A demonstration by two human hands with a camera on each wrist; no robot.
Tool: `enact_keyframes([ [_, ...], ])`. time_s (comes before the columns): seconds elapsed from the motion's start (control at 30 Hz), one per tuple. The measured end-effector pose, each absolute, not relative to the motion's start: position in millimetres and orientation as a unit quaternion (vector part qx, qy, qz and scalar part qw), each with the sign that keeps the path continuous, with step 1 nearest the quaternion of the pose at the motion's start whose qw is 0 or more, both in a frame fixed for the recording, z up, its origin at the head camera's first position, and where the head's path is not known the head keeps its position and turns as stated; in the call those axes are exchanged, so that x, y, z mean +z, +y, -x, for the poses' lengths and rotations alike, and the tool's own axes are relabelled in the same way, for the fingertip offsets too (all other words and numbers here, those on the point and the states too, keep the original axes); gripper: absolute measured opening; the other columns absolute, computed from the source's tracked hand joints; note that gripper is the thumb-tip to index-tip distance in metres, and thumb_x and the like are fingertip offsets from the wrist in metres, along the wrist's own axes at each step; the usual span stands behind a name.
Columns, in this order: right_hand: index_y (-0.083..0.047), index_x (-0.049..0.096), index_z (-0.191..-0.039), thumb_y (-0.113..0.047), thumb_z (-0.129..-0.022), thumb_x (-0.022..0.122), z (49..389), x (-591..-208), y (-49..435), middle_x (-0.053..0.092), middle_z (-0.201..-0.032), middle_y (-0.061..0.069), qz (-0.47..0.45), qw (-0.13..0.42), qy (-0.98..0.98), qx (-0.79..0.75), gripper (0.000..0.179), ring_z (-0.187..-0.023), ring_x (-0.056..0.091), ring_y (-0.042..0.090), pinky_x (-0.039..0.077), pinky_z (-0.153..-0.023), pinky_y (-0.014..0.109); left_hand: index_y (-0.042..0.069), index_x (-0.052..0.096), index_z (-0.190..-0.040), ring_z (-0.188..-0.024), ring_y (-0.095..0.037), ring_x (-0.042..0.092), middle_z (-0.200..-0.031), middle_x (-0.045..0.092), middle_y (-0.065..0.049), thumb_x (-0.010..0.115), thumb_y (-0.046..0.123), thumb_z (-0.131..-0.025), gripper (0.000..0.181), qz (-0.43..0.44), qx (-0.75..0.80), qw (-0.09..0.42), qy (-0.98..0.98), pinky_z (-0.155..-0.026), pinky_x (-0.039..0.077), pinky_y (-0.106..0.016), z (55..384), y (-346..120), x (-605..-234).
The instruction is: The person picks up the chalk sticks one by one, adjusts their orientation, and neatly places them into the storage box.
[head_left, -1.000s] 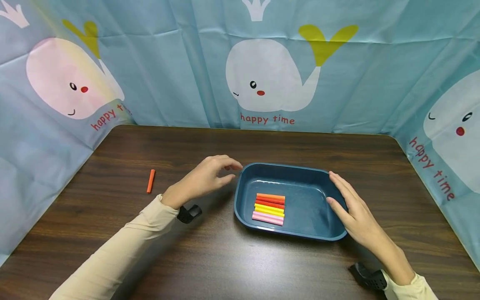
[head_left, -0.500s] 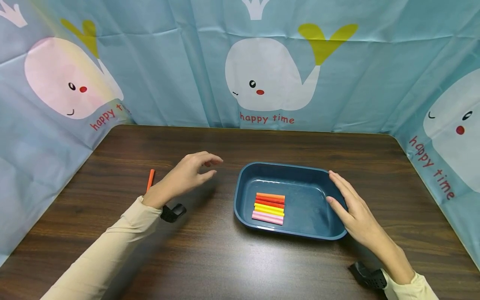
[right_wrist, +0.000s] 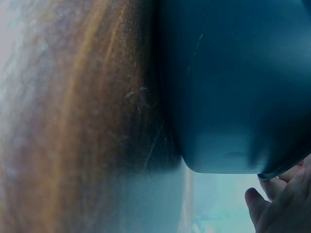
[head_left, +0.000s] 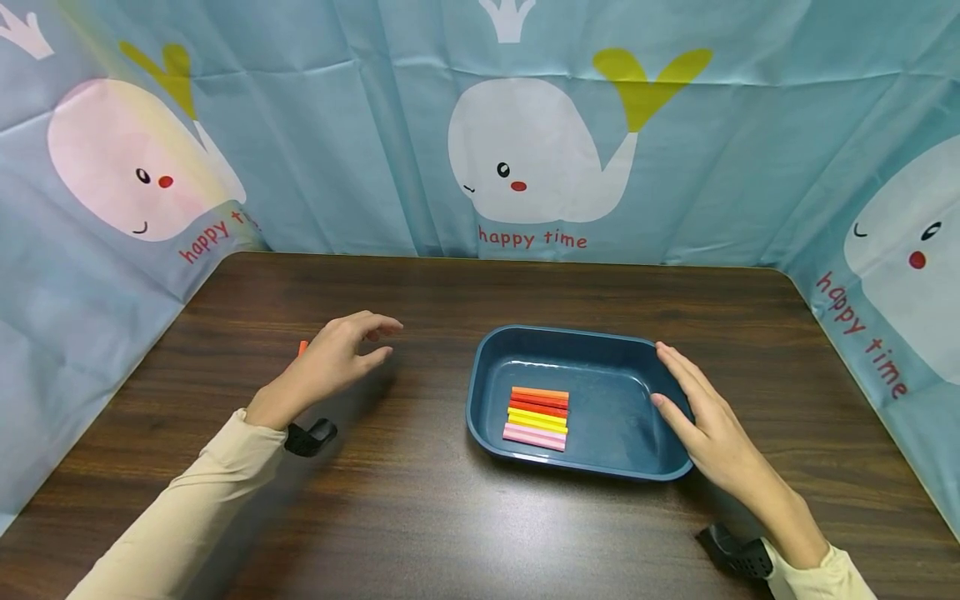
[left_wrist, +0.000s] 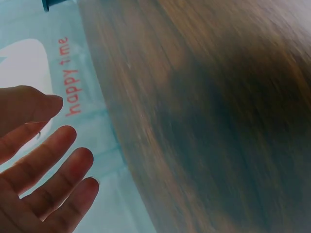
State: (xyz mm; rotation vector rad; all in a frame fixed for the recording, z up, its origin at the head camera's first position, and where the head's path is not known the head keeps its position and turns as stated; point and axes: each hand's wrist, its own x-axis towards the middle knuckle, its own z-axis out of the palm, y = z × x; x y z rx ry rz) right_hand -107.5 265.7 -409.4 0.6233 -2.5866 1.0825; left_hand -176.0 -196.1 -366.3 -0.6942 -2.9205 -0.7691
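Note:
My left hand (head_left: 326,365) is over the left part of the table, its fingers loosely bent and nothing between them. Partly behind it shows the tip of an orange stick (head_left: 303,347); the rest is hidden by the hand. In the left wrist view the fingers (left_wrist: 58,182) are spread apart above the wood. My right hand (head_left: 708,421) rests along the right rim of a blue rectangular tray (head_left: 615,392), fingers extended and thumb reaching over the edge. Inside the tray's left half, several short sticks (head_left: 537,418) lie side by side: orange, red, yellow and pink.
The dark wood-grain table (head_left: 420,517) bears the tray right of its middle. Behind and at both sides hangs a light blue whale-print curtain (head_left: 360,167), meeting the table's edges. A black wrist device (head_left: 310,437) sits below the left hand.
My left hand has moved left, away from the tray, and its wrist and back now cover most of the lone orange stick. The right hand and tray have stayed in place.

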Motion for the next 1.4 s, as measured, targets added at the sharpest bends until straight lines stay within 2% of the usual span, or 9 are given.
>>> enact_keyframes([
  [0.27,-0.003,0.034,-0.153,-0.004,-0.097,0.058,107.5,-410.0,265.7,0.035,-0.158,0.018,-0.219,0.139,-0.892,0.371,0.061,-0.144,0.019,-0.011,0.013,-0.109,0.001,0.003,0.062,-0.128,-0.104,-0.035,0.061,-0.122,0.066,-0.017,0.068,0.005,-0.091,0.037,0.199,-0.224,0.006,-0.954,-0.085,0.051,-0.049,173.0,-212.7,-367.8],
  [0.73,-0.003,0.034,-0.153,-0.005,-0.097,0.058,107.0,-409.5,265.6,0.034,-0.158,0.019,-0.217,0.136,-0.891,0.374,0.060,-0.144,0.020,-0.011,0.013,-0.109,0.000,0.000,0.061,-0.128,-0.106,-0.039,0.061,-0.122,0.064,-0.022,0.068,-0.001,-0.089,0.039,0.198,-0.223,0.021,-0.954,-0.088,0.051,-0.055,168.1,-242.8,-365.4],
  [0.93,-0.003,0.034,-0.153,-0.005,-0.098,0.058,106.8,-409.7,265.7,0.035,-0.158,0.019,-0.216,0.136,-0.892,0.372,0.060,-0.144,0.019,-0.011,0.013,-0.108,0.000,0.000,0.061,-0.128,-0.100,-0.037,0.061,-0.119,0.064,-0.021,0.069,-0.001,-0.089,0.040,0.201,-0.209,0.026,-0.957,-0.081,0.051,-0.052,169.1,-255.8,-366.9],
  [1.27,-0.002,0.034,-0.153,-0.006,-0.098,0.057,106.3,-409.3,265.5,0.034,-0.158,0.019,-0.214,0.132,-0.893,0.374,0.060,-0.144,0.018,-0.011,0.013,-0.108,0.000,-0.001,0.060,-0.130,-0.098,-0.039,0.062,-0.115,0.063,-0.025,0.069,0.004,-0.090,0.042,0.155,-0.181,-0.003,-0.971,-0.079,0.050,-0.053,174.1,-281.3,-374.6],
  [1.4,-0.003,0.034,-0.153,-0.007,-0.098,0.057,106.6,-409.4,265.8,0.034,-0.158,0.019,-0.213,0.132,-0.893,0.373,0.060,-0.144,0.019,-0.011,0.013,-0.108,0.000,-0.003,0.059,-0.130,-0.103,-0.044,0.062,-0.119,0.063,-0.028,0.070,0.008,-0.090,0.043,0.143,-0.173,-0.019,-0.974,-0.083,0.050,-0.057,175.9,-287.7,-376.2],
])
